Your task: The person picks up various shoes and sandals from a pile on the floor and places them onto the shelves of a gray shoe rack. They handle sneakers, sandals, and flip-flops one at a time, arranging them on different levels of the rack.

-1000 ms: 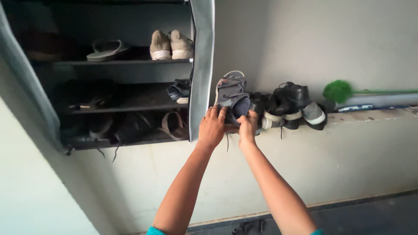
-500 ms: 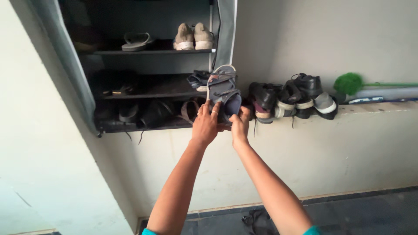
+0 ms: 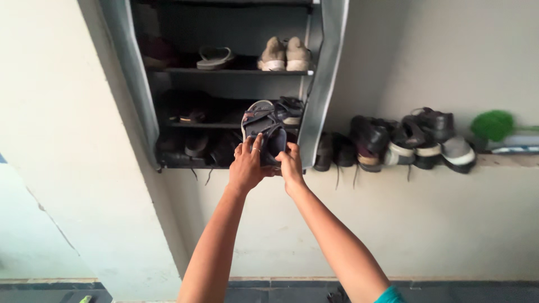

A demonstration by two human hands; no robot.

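Note:
Both my hands hold a pair of grey-blue strap sandals (image 3: 263,124) upright, soles together, in front of the lower right part of a dark shoe rack (image 3: 224,72). My left hand (image 3: 247,166) grips the sandals' left side, with a ring on one finger. On the right side my right hand (image 3: 291,166) clasps their heel end. The sandals hang before the rack's middle shelf (image 3: 196,125), next to another dark sandal (image 3: 291,108) lying there.
The rack holds beige shoes (image 3: 284,55) and a slipper (image 3: 214,56) on the upper shelf, dark footwear lower down. Its grey fabric cover (image 3: 324,84) hangs at the right. Several shoes (image 3: 404,140) line a wall ledge beside a green brush (image 3: 494,124).
Both hands have carried the sandals leftward, from in front of the ledge shoes to in front of the rack's shelves. The view has panned left as well.

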